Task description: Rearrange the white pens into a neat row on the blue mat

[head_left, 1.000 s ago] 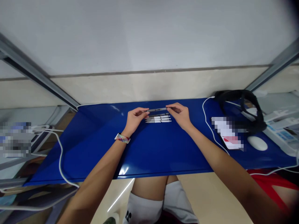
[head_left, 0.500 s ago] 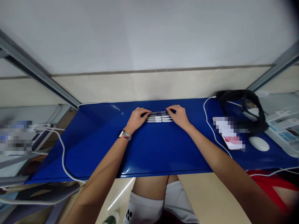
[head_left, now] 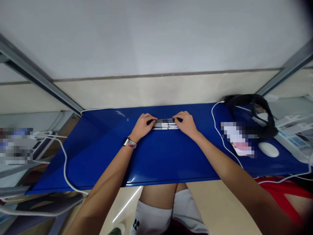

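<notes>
Several slim pens point(head_left: 165, 125) lie side by side, running left to right, on the blue table point(head_left: 156, 153). The nearer ones have white parts and the farther ones look dark. My left hand point(head_left: 143, 125) pinches the left ends of the pens with thumb and index finger; a watch with a patterned band is on that wrist. At the right ends, my right hand point(head_left: 186, 124) has its thumb and index finger closed on the pens. The fingertips hide the ends of the farther pens.
On the right lie a black headset strap point(head_left: 269, 112), a blurred phone point(head_left: 238, 140), a white mouse point(head_left: 268, 149) and a white cable point(head_left: 216, 127). Another white cable point(head_left: 65, 160) crosses the left edge. A red garment point(head_left: 276, 187) shows at lower right.
My right hand has shifted very slightly left along the pens, and the farther pens lie a little closer to the nearer ones. My left hand is almost unchanged.
</notes>
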Demonstrator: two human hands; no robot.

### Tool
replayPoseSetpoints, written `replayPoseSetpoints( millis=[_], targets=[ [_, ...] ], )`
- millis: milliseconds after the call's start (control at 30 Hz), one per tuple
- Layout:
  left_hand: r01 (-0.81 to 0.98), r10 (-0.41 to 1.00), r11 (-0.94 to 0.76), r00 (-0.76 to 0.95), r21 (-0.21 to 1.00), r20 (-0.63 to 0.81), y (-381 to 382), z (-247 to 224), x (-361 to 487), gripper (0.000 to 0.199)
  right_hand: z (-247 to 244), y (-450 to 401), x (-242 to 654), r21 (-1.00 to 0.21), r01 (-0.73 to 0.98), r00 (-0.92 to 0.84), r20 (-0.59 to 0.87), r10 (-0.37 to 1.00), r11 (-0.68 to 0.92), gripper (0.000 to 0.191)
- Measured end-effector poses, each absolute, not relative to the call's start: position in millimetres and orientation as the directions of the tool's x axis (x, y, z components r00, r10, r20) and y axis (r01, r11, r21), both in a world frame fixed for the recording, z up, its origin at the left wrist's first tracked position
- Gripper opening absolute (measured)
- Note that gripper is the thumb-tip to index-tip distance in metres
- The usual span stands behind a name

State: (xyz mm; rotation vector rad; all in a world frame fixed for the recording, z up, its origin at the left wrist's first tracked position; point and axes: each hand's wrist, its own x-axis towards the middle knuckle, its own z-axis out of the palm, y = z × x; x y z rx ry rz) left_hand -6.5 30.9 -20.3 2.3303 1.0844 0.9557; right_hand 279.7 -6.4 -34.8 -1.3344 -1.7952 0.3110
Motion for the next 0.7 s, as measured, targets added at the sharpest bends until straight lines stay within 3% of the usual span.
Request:
replayPoseSetpoints(
  millis=[233, 700],
  targets=[
    [0.533, 0.758, -0.65, 0.502, 0.542, 0.415, 24.4, -16.8, -7.0, 0.018, -31.4, -9.1, 277.8, -0.615, 0.688, -0.07, 0.471, 0.88, 0.384, 0.025],
    [0.5, 0.76, -0.644, 0.505, 0.579, 0.41, 20.5, -16.2, -7.5, 0.014, -33.6, -16.4, 276.3, -0.62, 0.685, -0.064, 0.472, 0.879, 0.382, 0.025]
  ],
)
